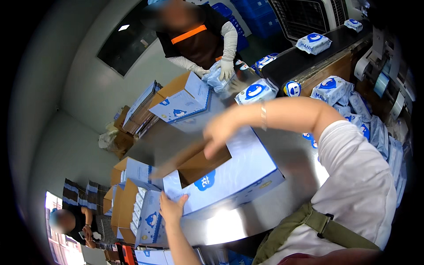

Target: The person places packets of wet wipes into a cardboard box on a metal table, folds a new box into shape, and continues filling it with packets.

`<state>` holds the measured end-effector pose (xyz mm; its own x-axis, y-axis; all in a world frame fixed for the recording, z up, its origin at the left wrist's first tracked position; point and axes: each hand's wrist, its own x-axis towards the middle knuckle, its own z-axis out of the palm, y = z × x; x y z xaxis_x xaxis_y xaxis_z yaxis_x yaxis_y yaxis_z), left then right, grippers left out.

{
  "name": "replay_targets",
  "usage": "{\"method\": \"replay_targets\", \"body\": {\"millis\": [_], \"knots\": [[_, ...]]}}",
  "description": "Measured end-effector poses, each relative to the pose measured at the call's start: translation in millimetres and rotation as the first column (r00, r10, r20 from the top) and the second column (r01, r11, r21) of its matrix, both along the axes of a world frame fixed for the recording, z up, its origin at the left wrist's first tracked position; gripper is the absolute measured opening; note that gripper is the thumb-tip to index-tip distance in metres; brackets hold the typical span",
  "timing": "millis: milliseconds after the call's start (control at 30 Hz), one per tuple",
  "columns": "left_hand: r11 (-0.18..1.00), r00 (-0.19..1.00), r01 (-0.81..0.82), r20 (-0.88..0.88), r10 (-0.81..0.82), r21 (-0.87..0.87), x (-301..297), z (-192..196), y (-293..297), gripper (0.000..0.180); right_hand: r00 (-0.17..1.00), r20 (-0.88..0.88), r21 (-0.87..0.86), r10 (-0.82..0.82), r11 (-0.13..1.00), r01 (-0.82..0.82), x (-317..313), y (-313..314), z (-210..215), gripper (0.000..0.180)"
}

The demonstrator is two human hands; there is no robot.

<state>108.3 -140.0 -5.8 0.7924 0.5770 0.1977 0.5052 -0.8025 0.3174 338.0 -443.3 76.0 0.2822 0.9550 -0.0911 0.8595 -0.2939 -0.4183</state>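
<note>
A light blue cardboard box (254,161) lies in front of me on a shiny metal table (291,165), its brown inside showing through a partly open top. My left hand (171,207) grips the box's near left corner, thumb on the top panel. Over the opening, my right hand (223,132) is smeared by motion, fingers pointing down near a blurred brown flap (179,161). Whether those fingers hold anything is not visible. Just beyond my right forearm lies a white and blue soft pack (257,91).
Across the table, a gloved co-worker (194,39) handles packs beside another open box (187,104). Packs ride a black conveyor belt (287,66) at the far right; several more are piled (338,90) below it. Boxes filled with packs (143,212) stand at left; another person (73,225) is beyond.
</note>
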Motion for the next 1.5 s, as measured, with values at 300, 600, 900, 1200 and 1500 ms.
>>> {"method": "replay_targets", "body": {"millis": [300,600,900,1200,1500], "knots": [[0.801,0.78,0.2,0.586,0.218,-0.564,-67.5,-190.6,-121.5,0.049,0.961,0.264,0.464,-0.085,0.885,-0.049,-63.7,-128.2,-90.2,0.085],[0.571,0.613,0.709,0.762,-0.209,-0.414,-39.6,-23.4,-180.6,0.056,0.815,-0.516,0.664,-0.263,0.477,0.575,-89.7,-109.6,-254.0,0.06],[0.822,0.783,0.558,-0.256,-0.568,-0.115,-71.0,30.7,-184.2,0.031,0.918,0.372,0.83,-0.14,0.493,-0.261,-169.8,-43.5,-63.2,0.017],[0.981,0.955,-0.079,-0.267,0.125,0.176,-86.1,-4.9,2.6,0.038,0.906,0.4,0.547,0.14,0.756,-0.359,-117.8,-45.7,-129.9,0.029],[0.974,0.996,-0.085,-0.037,0.079,-0.208,-77.7,-22.3,19.2,0.023,0.952,0.119,0.489,-0.284,0.851,0.192,-156.8,-6.8,-261.1,0.088]]}}
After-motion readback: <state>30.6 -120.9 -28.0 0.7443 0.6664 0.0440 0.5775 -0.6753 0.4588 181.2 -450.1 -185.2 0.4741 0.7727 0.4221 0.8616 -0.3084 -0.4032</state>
